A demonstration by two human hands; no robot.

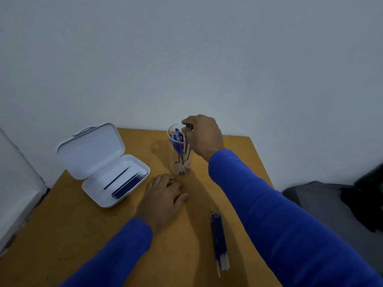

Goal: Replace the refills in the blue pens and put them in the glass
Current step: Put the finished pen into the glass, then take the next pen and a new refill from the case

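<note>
Head view, single entry. Right hand (202, 136): reached to the rim of the glass (179, 162), fingers curled and pinching the top of a blue pen (187, 129) at the mouth; whether the pen is going in or coming out cannot be told. Left hand (163, 195): flat on the bench (83, 235), fingers relaxed and spread, holding nothing, just near of the foot of the glass. Glass: clear, upright, towards the far edge of the bench, holding several blue pens (178, 141) standing on end. Risks, judged: the glass is tall, narrow and top-loaded, and the right hand works at its rim, so a sideways pull or a pen snagging on its neighbours could tip it; the left hand is close but not bracing it. A pen released at a slant might lean hard on the rim or drag others askew. Loose refills (218, 237): a bundle lying on the bench to the near right, beneath the right forearm; the sleeve (269, 214) drawn back low could sweep them to the near edge. Case (116, 181): white, lid hinged open, to the left of the glass, more refills (129, 184) along its right side and one lying apart; which set is fresh and which spent cannot be told, so mixing them is a hazard. Obstructions: nothing lies between the hands and the glass. Surroundings: pale wall (186, 59) just behind the bench; dark cloth (342, 204) at far right, off the bench.
</note>
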